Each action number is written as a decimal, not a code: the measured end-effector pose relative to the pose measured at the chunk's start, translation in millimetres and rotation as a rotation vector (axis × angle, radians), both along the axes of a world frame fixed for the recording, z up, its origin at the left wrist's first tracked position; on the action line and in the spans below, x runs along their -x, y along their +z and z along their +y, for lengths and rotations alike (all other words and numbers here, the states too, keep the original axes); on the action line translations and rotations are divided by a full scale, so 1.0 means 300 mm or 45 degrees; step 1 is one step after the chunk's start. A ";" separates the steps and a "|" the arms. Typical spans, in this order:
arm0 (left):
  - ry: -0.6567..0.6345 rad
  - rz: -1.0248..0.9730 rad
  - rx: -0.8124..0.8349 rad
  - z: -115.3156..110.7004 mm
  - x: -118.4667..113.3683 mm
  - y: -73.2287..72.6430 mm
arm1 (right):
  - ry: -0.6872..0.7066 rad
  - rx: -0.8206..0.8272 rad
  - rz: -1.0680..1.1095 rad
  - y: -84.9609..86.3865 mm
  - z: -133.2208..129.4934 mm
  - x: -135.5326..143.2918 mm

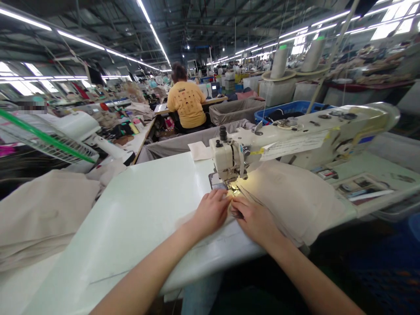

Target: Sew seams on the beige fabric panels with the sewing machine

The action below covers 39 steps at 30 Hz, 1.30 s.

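A cream sewing machine [226, 159] stands on the pale table, its small lamp lighting the needle area. Just in front of the presser foot, my left hand [213, 210] lies over the edge of beige fabric [288, 192], fingers bent together and pressing down. Close beside it, my right hand [251, 216] has its thumb and fingers closed on the same fabric. Most of the cloth spreads to the right, under the machine's arm. My fingers hide part of the edge near the needle.
Stacked beige fabric [46, 214] lies at the left. A small tray [364, 188] with tools sits at the right of the table [147, 210]. Thread cones [278, 63], a blue basket [295, 107] and a seated person in yellow [187, 103] are beyond.
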<state>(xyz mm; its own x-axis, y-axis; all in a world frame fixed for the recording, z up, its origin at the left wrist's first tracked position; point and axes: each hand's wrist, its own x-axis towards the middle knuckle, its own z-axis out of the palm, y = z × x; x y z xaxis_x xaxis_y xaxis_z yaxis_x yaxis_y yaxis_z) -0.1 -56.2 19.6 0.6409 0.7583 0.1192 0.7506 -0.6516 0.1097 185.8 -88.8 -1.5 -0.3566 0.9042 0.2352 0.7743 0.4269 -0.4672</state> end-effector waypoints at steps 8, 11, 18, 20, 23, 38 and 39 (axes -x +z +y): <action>-0.046 0.018 -0.025 0.035 0.008 -0.011 | -0.051 0.085 -0.146 0.020 0.006 0.011; -0.052 0.015 -0.038 0.040 0.015 -0.011 | -0.065 0.069 -0.153 0.018 0.007 0.017; -0.070 -0.003 -0.049 0.048 0.020 -0.017 | -0.084 0.097 -0.151 0.016 0.012 0.020; -0.072 -0.003 -0.043 0.047 0.020 -0.015 | -0.079 0.091 -0.146 0.015 0.012 0.017; -0.073 0.005 -0.028 0.046 0.018 -0.012 | -0.078 0.087 -0.146 0.014 0.011 0.014; -0.138 -0.046 0.073 -0.042 -0.015 0.012 | -0.002 0.109 -0.106 0.024 -0.009 -0.027; -0.161 -0.055 0.086 -0.063 -0.017 0.010 | 0.017 0.110 -0.108 0.018 -0.017 -0.037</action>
<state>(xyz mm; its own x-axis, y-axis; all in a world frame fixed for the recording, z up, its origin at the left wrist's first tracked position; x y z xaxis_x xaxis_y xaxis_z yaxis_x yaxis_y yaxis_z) 5.1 -75.1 22.5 0.7270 0.6794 0.0998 0.6569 -0.7304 0.1870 197.0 -93.8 4.1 -0.3841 0.9147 0.1254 0.8070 0.3987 -0.4357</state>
